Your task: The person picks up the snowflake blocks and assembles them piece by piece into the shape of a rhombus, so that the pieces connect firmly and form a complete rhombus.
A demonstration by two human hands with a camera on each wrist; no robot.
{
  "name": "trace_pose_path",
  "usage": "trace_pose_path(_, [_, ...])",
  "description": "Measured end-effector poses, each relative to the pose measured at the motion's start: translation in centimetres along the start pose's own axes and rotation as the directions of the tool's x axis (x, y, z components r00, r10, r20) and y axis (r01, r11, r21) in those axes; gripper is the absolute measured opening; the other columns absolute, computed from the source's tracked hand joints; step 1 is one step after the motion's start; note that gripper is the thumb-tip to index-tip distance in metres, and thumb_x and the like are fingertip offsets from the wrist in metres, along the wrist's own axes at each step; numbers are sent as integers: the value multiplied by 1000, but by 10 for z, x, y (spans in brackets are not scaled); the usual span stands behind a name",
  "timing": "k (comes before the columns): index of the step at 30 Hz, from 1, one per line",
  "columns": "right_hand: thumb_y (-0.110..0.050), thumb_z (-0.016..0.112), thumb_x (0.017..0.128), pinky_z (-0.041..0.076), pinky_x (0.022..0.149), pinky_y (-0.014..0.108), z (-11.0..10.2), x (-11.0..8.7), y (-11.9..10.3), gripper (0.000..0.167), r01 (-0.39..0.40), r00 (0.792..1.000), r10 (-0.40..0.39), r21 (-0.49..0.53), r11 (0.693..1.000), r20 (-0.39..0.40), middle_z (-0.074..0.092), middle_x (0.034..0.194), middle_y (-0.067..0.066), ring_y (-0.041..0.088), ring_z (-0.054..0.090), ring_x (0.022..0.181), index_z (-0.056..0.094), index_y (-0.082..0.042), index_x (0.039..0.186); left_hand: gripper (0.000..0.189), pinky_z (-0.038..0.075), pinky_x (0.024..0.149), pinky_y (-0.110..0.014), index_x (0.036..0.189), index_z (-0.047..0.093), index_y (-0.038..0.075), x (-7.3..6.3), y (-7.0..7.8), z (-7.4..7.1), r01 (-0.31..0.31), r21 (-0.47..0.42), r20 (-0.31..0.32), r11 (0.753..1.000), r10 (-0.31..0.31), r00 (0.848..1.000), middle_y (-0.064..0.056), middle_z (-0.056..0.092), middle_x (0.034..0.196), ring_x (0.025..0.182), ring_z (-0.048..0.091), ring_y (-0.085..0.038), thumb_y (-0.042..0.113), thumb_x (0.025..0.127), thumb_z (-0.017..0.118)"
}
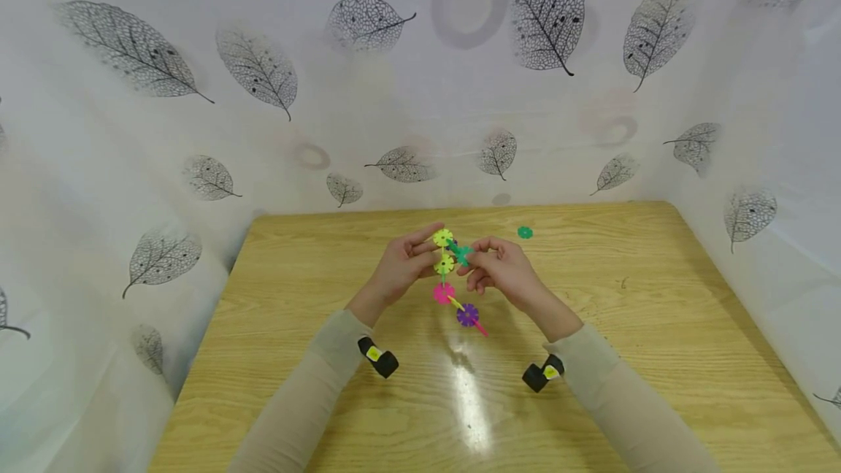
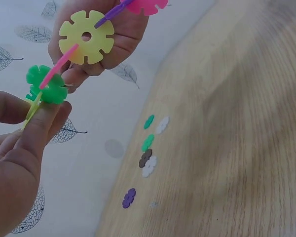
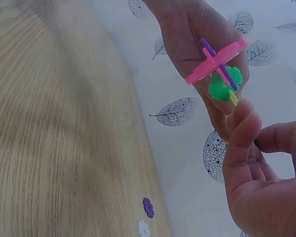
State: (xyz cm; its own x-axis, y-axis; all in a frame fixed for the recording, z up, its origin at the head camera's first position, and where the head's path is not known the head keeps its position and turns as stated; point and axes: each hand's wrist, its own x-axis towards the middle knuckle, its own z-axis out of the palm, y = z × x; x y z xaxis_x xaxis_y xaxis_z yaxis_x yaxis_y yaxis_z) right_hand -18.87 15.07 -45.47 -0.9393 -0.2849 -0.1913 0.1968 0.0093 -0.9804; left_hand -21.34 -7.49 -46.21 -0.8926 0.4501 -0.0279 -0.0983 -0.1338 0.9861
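A chain of notched plastic snowflake discs hangs between the hands, with a yellow disc [image 1: 444, 263], a pink disc [image 1: 443, 293] and a purple disc [image 1: 468, 314] running down it. My left hand [image 1: 407, 265] pinches the chain from its left side; in the left wrist view its fingertips grip a thin yellow disc [image 2: 32, 109] slotted into a green disc [image 2: 48, 88]. On the other side my right hand [image 1: 504, 270] pinches a green disc [image 1: 463, 255] beside the upper yellow disc [image 1: 443, 238]. In the right wrist view the fingertips cover most of what they hold.
A loose green disc [image 1: 525, 232] lies near the back of the wooden table [image 1: 296, 356]. The left wrist view shows several loose discs, among them a brown disc [image 2: 145, 158] and a purple disc [image 2: 129, 198]. A leaf-patterned curtain [image 1: 407, 108] surrounds the back and sides.
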Motion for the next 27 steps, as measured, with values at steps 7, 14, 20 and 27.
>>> trace_pose_path(7, [-11, 56, 107, 58, 56, 23, 2, -1, -2, 16, 11, 1000, -11, 15, 1000, -6, 78, 86, 4, 12, 70, 62, 52, 1, 117, 58, 65, 87, -27, 158, 46, 3, 0, 0, 0, -13, 7, -8, 1000, 13, 1000, -19, 77, 120, 94, 74, -6, -5, 101, 56])
trace_pose_path(14, [-6, 57, 106, 53, 51, 20, 6, -2, -4, 14, 28, 999, -26, 43, 999, -40, 78, 83, 4, 10, 65, 56, 52, 3, 116, 57, 64, 80, -20, 158, 47, 3, 2, 1, 2, -19, 32, -36, 999, 21, 999, -6, 77, 90, 70, 61, -1, -3, 102, 56])
trace_pose_path(20, [-6, 57, 106, 48, 46, 19, 8, -2, -5, 12, 35, 997, -31, 61, 998, -68, 79, 82, 3, 7, 61, 50, 53, 1, 114, 57, 65, 87, -25, 158, 47, 5, 2, 2, 3, -10, 32, -47, 999, 12, 999, -26, 70, 131, 90, 73, -6, -3, 102, 56])
trace_pose_path(27, [-6, 56, 106, 45, 45, 18, 10, 0, -4, 11, 60, 994, -53, 72, 996, -95, 79, 81, 4, 6, 58, 48, 52, 2, 112, 58, 65, 89, -28, 158, 45, 4, 3, 4, 5, -29, 44, -56, 999, 31, 998, -28, 60, 143, 99, 75, -4, -4, 102, 57])
